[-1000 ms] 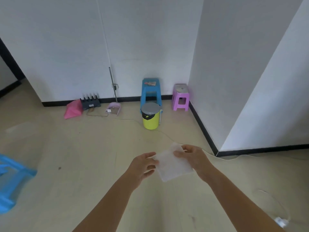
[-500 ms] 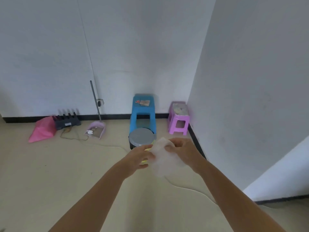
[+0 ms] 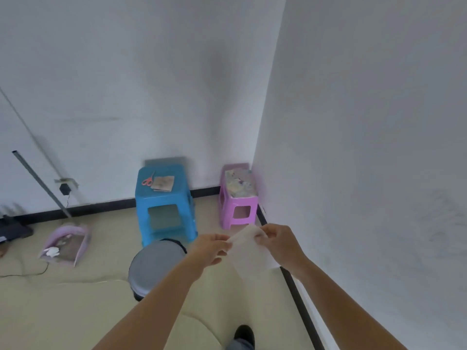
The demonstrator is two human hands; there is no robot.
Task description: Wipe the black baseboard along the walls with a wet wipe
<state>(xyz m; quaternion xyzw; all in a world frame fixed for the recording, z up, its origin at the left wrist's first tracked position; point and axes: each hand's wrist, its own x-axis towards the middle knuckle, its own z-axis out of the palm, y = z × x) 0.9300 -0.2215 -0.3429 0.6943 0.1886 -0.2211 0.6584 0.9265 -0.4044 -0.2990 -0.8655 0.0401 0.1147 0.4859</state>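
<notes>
Both sets of fingertips are pinched on the top edge of the wet wipe [image 3: 249, 251], the left hand [image 3: 211, 250] gripping its left corner and the right hand [image 3: 280, 245] its right corner, so the sheet hangs between them, partly gathered near the top and loose below. A second ago the wipe was held out flatter and lower over open floor, well away from any wall; since then the person has walked in towards the corner, and the wall on the right now fills that side of the view. The black baseboard [image 3: 299, 303] runs along the foot of that wall just beside and below the hanging wipe, then turns at the corner behind the pink stool [image 3: 238, 198] and passes behind the blue stool [image 3: 164, 200] along the back wall. The grey-lidded bin [image 3: 154, 267] sits under the left forearm, and a dustpan [image 3: 64, 245] lies further left. No wiping has begun: the wipe is in the air, not touching the baseboard. The approach looks done, so the next step is probably to bunch the wipe into one hand and crouch to the strip, with both stools likely in the way at the corner
</notes>
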